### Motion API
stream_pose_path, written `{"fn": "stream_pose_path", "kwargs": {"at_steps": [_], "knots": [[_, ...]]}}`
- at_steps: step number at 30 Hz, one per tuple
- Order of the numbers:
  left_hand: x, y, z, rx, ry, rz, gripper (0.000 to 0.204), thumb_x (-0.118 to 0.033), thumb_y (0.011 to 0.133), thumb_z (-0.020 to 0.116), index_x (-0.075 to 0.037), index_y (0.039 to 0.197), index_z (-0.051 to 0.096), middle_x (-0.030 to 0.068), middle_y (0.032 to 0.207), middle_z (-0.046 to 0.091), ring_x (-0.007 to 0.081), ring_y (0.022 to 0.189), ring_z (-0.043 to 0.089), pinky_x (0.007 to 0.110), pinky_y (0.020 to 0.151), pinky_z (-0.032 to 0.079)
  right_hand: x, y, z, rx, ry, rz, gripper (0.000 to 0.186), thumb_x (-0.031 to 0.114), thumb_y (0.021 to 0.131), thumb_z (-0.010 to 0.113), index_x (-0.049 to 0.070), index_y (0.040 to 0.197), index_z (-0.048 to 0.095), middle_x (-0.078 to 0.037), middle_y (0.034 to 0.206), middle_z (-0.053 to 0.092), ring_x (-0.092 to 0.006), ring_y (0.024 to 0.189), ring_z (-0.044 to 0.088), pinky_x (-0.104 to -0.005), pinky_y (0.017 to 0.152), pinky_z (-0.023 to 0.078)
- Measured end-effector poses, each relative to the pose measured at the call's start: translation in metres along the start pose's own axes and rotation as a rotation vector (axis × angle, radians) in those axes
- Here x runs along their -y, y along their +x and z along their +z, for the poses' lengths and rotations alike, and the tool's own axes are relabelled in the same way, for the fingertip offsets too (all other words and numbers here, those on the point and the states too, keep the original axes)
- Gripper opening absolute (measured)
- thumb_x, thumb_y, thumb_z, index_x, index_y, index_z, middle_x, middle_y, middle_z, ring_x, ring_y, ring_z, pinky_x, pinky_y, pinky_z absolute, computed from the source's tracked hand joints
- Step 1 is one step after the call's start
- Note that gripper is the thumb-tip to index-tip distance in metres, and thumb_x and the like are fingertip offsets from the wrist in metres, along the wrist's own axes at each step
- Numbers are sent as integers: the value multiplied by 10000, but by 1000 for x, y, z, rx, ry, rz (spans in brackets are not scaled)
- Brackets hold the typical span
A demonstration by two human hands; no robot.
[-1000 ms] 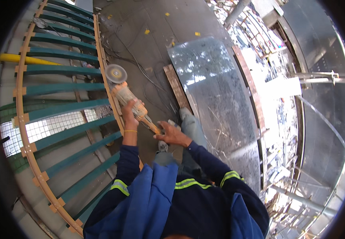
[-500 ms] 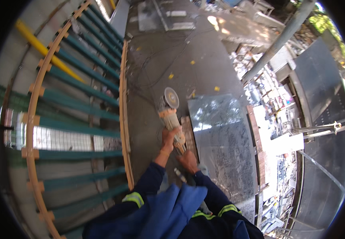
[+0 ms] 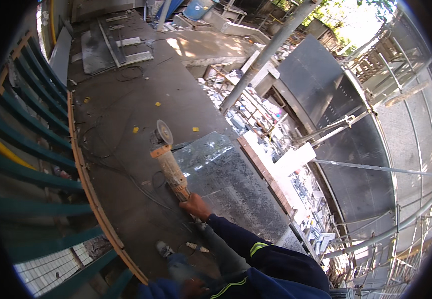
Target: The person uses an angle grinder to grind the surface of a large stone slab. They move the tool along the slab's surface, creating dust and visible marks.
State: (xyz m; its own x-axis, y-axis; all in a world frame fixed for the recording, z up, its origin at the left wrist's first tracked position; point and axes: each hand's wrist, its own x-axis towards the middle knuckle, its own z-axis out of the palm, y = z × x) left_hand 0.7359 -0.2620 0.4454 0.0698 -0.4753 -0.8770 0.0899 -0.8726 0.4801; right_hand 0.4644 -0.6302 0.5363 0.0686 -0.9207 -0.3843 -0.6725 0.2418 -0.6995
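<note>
My right hand (image 3: pixel 196 207) is wrapped round the rear end of a dusty angle grinder (image 3: pixel 171 170). The tool is held up beside a dark grey slab (image 3: pixel 233 192), its thin cutting disc (image 3: pixel 164 132) at the far end, above the floor. My left hand (image 3: pixel 193 287) is off the grinder, low by my body at the lower edge. It is dim and smeared, so its fingers cannot be made out. A cable connector (image 3: pixel 196 247) lies on the floor near my shoe (image 3: pixel 164 249).
On the left stands a rack of green slats with a wooden rail (image 3: pixel 94 199). Loose cables (image 3: pixel 111 154) run over the grey floor. A slanting metal pole (image 3: pixel 268 55) rises beyond the slab, with rubble (image 3: pixel 243 122) around it. Dark panels (image 3: pixel 353 164) and scaffold tubes stand at right.
My left hand has let go of the grinder and drawn back toward my body. My right hand still grips it. The view has swung to the right and tilted.
</note>
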Motion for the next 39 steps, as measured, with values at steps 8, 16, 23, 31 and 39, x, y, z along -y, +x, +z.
{"fn": "stream_pose_path", "kwargs": {"at_steps": [8,16,23,31,39], "knots": [[-32,64,20,-22,-80,23,250,-192,950,697,-82,1161,622,21,972,655,134,812,640,316,739,554,-38,46,12,78,-24,51,384,288,776,733,-81,821,639,-102,643,625,-166,548,612,-368,512,477],[-34,136,92,88,-70,122,262,-232,968,678,-89,1184,644,28,978,694,134,771,670,305,691,563,-58,102,-5,152,66,-81,397,268,781,729,-86,649,606,-61,555,534,-104,530,529,-372,484,446],[-187,297,145,218,-172,611,280,-267,983,661,-95,1204,663,34,983,728,135,735,696,296,649,571,-191,209,44,81,91,-207,351,220,746,743,-93,665,606,-36,543,514,-92,533,485,-360,475,427],[-306,444,312,371,-764,715,315,-218,931,713,21,1105,603,120,928,673,235,765,699,382,677,620,-324,229,87,86,5,-199,459,322,713,772,-117,762,646,-235,672,658,-321,616,662,-450,613,515],[-296,536,347,136,-621,681,316,-170,818,777,11,1015,609,122,840,654,236,694,695,362,606,603,-362,247,96,7,-64,-261,628,301,779,763,-73,1167,442,-349,912,683,-507,868,690,-540,766,553]]}}
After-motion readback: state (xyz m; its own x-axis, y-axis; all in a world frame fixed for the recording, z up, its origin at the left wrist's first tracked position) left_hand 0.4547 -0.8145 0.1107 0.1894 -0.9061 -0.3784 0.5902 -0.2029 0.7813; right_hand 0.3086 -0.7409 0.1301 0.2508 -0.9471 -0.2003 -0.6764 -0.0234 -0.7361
